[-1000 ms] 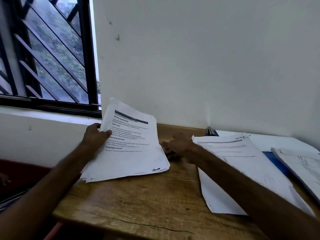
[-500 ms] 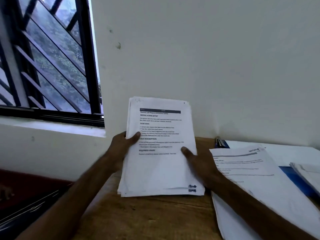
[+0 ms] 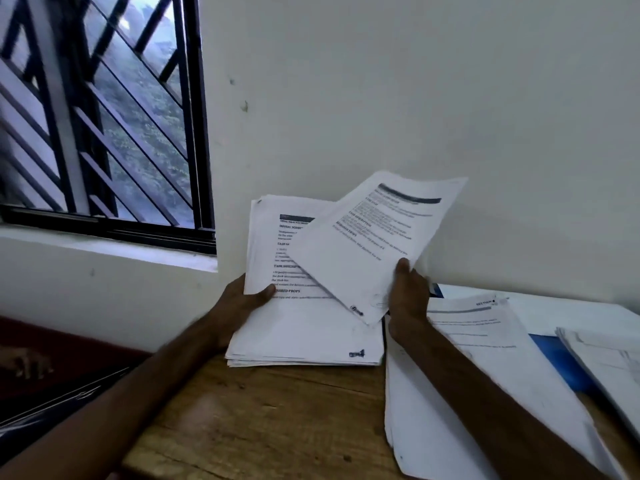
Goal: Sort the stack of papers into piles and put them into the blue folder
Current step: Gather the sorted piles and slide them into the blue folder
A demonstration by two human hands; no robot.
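Observation:
My left hand (image 3: pixel 242 301) grips the left edge of a thick stack of printed papers (image 3: pixel 304 327), held tilted up above the wooden table (image 3: pixel 263 417). My right hand (image 3: pixel 408 299) pinches the lower right edge of a single top sheet (image 3: pixel 367 244), lifted off the stack and angled to the right. A pile of papers (image 3: pixel 485 368) lies on the table under my right forearm. The blue folder (image 3: pixel 561 362) lies open at the right, partly covered by that pile and by another pile (image 3: pixel 609 358) at the right edge.
A white wall rises right behind the table. A barred window (image 3: pixel 104 116) with a white sill is at the upper left. Left of the table's edge the floor area is dark with blurred objects.
The stack was lifted from the table and squared in both hands. Now my right hand has peeled the top sheet off and swung it to the right, while my left hand keeps the stack.

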